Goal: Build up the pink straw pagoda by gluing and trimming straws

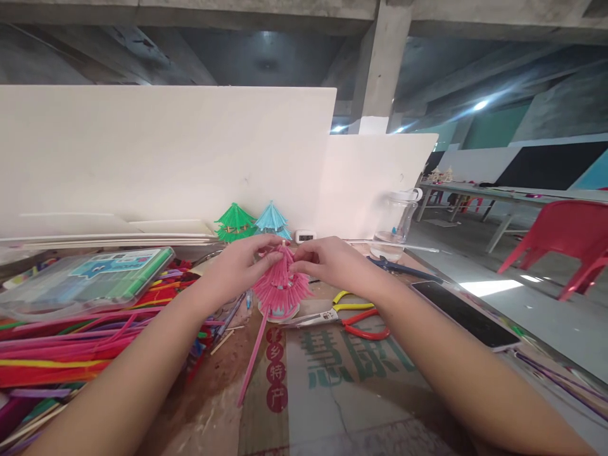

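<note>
A pink tiered pagoda-like model (280,288), made of fuzzy pipe cleaners, stands on a small pale round base in front of me. My left hand (254,259) is closed, its fingers pinching the model's upper tier from the left. From the right, my right hand (323,256) curls its thumb and fingertips in against the same tier. The exact contact of the fingertips is partly hidden. A loose pink pipe cleaner (253,364) slants down from the base. Scissors (337,316) with yellow and red handles lie right beside the base.
Behind stand a green tiered model (235,223), a blue one (272,218) and a small digital timer (305,236). Colored pipe cleaners (61,345) and a plastic case (90,285) lie left. Dark pliers (401,268), a phone (465,315) and a clear bottle (395,221) are right.
</note>
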